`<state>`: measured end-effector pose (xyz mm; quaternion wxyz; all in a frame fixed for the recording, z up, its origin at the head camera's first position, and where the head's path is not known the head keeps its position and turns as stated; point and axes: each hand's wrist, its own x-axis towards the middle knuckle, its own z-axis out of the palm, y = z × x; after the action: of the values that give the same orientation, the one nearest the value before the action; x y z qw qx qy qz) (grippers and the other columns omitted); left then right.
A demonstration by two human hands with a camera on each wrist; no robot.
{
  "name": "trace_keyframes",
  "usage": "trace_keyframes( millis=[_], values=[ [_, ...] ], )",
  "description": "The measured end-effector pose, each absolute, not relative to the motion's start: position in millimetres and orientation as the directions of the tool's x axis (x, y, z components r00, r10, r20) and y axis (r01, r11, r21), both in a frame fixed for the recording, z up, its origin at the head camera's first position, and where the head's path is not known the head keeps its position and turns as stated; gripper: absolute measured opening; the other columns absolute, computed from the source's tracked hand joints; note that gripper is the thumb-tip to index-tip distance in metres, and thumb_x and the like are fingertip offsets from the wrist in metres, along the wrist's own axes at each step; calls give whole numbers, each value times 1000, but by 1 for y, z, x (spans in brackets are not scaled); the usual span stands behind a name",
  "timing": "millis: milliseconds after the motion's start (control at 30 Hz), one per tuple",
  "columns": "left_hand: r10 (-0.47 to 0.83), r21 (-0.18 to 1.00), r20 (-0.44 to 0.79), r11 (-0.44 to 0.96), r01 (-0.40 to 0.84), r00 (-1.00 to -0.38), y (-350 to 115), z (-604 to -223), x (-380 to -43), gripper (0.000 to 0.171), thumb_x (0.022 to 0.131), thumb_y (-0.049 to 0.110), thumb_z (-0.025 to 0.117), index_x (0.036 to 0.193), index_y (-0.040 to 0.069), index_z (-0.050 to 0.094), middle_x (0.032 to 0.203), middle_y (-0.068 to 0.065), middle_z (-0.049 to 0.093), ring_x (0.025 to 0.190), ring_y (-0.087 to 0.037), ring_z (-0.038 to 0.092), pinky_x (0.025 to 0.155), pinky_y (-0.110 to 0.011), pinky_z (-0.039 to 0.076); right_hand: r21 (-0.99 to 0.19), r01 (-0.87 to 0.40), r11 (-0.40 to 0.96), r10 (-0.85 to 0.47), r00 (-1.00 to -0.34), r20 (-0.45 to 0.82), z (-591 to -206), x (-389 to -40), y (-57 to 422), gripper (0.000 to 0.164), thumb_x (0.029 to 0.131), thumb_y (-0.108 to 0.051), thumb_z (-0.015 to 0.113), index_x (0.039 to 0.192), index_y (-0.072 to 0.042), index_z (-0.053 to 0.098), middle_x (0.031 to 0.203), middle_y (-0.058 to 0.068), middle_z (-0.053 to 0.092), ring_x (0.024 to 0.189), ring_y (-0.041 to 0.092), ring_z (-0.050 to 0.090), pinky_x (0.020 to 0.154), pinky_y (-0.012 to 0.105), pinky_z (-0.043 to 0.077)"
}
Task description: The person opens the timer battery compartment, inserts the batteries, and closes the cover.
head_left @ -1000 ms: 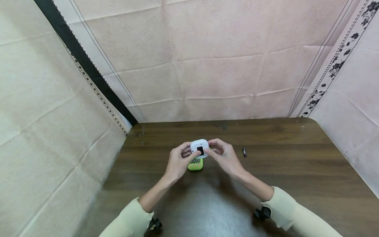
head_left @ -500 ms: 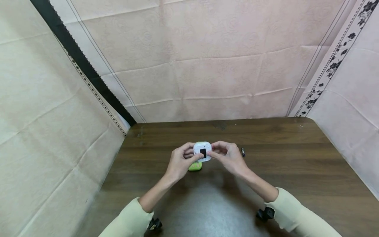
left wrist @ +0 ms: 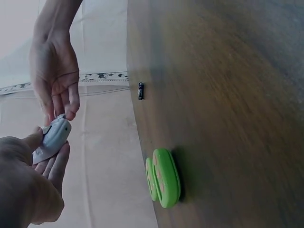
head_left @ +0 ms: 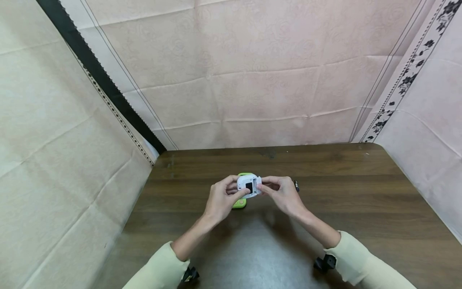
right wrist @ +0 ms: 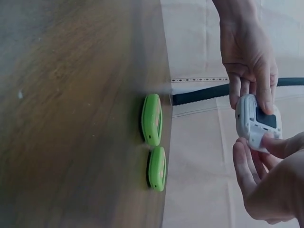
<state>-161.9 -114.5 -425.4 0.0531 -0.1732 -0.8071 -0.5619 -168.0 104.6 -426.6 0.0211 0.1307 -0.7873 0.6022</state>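
Note:
In the head view both hands hold up a white timer (head_left: pixel 249 185), its back turned toward me, with a black square on it. A pale recess shows beside that square. My left hand (head_left: pixel 223 198) grips its left side, thumb lying on the back next to the black square. My right hand (head_left: pixel 285 196) pinches the right edge, thumb over a white battery cover (right wrist: pixel 257 137) that appears shifted at that end, as the right wrist view shows. Whether the cover is fully loose, I cannot tell. The inside of the recess is not clear.
Two green timers lie on the table beneath the hands, a nearer one (right wrist: pixel 152 119) and another (right wrist: pixel 157 168). A small dark battery (left wrist: pixel 141 90) lies beyond the right hand. Patterned cloth (head_left: pixel 252 80) hangs behind the wooden table (head_left: pixel 361 192).
Both hands and the white timer have shifted slightly right and down. A recess beside the black square has come into view near the right thumb.

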Motion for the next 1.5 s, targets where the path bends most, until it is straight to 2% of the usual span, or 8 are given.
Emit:
trace_keyframes(
  millis=[133, 300, 467, 567, 833, 1200, 1367, 1500],
  values=[
    [205, 899, 266, 300, 320, -942, -116, -428, -163, 28, 94, 16, 84, 118, 7, 74, 107, -8, 81, 97, -21, 79, 81, -30, 65, -970, -190, 152, -165, -973, 164, -433, -171, 110, 19, 97, -9, 80, 112, 2, 80, 104, 16, 79, 85, 30, 77, 77, 32, 65],
    [169, 918, 233, 286, 274, -958, -122, -437, -167, 28, 93, 14, 85, 118, 7, 74, 106, -9, 81, 98, -22, 79, 81, -29, 64, -985, -89, 150, -118, -990, 72, -441, -175, 119, 16, 99, -10, 78, 108, 2, 80, 103, 16, 78, 86, 26, 76, 82, 38, 64],
    [165, 927, 200, 287, 241, -966, -126, -446, -172, 28, 94, 16, 84, 118, 5, 74, 107, -10, 80, 99, -23, 79, 82, -30, 64, -989, 38, 140, -170, -984, -61, -454, -180, 123, 13, 102, -6, 72, 110, 3, 76, 108, 19, 76, 94, 35, 75, 91, 52, 62],
    [174, 939, 160, 276, 204, -972, -126, -452, -175, 30, 96, 17, 83, 120, 3, 73, 108, -12, 80, 101, -25, 78, 82, -31, 64, -987, 68, 143, -230, -968, -100, -466, -184, 124, 17, 102, -3, 71, 117, 7, 73, 112, 24, 74, 99, 38, 74, 91, 54, 62],
    [144, 961, 82, 252, 116, -986, -130, -461, -179, 29, 95, 12, 82, 121, 2, 72, 108, -13, 80, 101, -26, 78, 80, -30, 65, -964, -8, 264, -339, -937, -85, -488, -188, 134, 37, 95, 9, 72, 130, 15, 63, 120, 30, 69, 97, 30, 73, 80, 39, 65],
    [150, 972, 37, 225, 71, -988, -135, -462, -180, 30, 96, 13, 82, 122, 2, 72, 110, -13, 80, 103, -26, 78, 81, -32, 65, -878, -169, 448, -184, -978, 94, -484, -207, 168, 44, 97, -3, 77, 137, 6, 63, 125, 24, 72, 104, 33, 72, 77, 27, 58],
    [156, 971, 29, 231, 66, -987, -136, -462, -179, 30, 96, 14, 82, 123, 3, 72, 111, -13, 80, 103, -26, 78, 82, -33, 65, -840, -168, 516, -172, -981, 90, -483, -219, 199, 55, 97, -6, 79, 146, 5, 57, 137, 26, 66, 118, 41, 66, 94, 45, 58],
    [171, 971, 33, 228, 72, -985, -135, -461, -178, 30, 96, 13, 81, 123, 3, 72, 111, -13, 79, 103, -26, 77, 82, -34, 65, -812, -167, 560, -210, -976, 56, -486, -225, 221, 61, 95, -6, 81, 149, 6, 54, 142, 27, 63, 122, 44, 64, 99, 56, 55]
  ],
)
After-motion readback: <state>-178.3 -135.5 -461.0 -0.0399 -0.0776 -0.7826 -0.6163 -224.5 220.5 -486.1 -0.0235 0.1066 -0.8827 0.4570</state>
